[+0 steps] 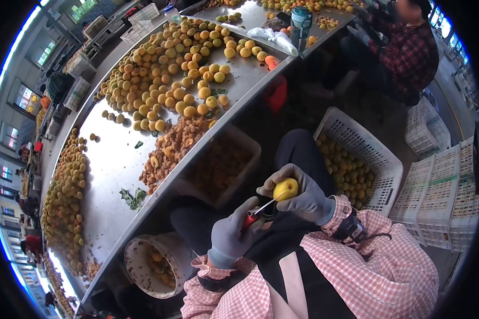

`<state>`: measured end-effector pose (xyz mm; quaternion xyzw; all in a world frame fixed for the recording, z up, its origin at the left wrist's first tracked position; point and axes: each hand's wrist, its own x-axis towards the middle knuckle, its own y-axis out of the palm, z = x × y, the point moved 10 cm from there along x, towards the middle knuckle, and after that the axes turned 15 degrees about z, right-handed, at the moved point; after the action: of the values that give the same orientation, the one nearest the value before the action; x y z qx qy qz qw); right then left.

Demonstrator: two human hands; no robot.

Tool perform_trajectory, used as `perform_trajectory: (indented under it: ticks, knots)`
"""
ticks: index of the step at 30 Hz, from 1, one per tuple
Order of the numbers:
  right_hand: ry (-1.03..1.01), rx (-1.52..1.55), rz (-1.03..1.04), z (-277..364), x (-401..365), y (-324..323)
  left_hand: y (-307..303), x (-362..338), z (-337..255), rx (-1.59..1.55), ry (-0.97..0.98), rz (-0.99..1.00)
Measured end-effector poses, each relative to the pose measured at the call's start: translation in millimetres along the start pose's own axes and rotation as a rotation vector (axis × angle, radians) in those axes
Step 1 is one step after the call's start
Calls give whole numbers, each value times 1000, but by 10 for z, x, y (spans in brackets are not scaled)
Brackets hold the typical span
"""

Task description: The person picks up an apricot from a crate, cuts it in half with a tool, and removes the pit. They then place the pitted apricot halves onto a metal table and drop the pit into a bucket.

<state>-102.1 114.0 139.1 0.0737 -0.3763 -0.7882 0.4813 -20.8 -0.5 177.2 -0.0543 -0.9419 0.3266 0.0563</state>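
Observation:
My right hand (305,195), in a grey glove, is closed around a yellow peach (286,189) held up in front of my lap. My left hand (234,232), gloved too, grips a pitting tool (250,217) with a red handle and a thin metal shaft. The shaft's tip reaches the lower left side of the peach. How far the tip goes in is hidden by the fruit. Both hands are close together over my dark trousers, below the edge of the metal table (218,134).
Peaches (159,80) lie heaped on the table, near brown pits and scraps (176,142) and green leaves (133,198). A white bucket (135,276) stands at lower left. Right of my knee sits a crate (384,159) of greenish-yellow fruit. Another person (399,58) sits at upper right.

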Motion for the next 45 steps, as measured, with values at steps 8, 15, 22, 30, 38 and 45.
perform_trajectory:
  ticks: [8,15,22,30,38,45]
  knots:
    - [41,82,47,-96,-16,125,82,-92,-46,214,36,-9]
    - [5,97,6,-104,-8,122,72,-116,-66,257,14,-74]
    - [31,154,-74,-182,-41,75,144,-98,14,365,-68,-47]
    - [82,73,-156,-216,-108,9,274,-59,200,379,-116,20]
    - [123,1,-260,-206,-131,-51,429,19,344,322,-97,54]
    - [162,38,-282,-223,-50,-248,476,76,545,303,-221,110]
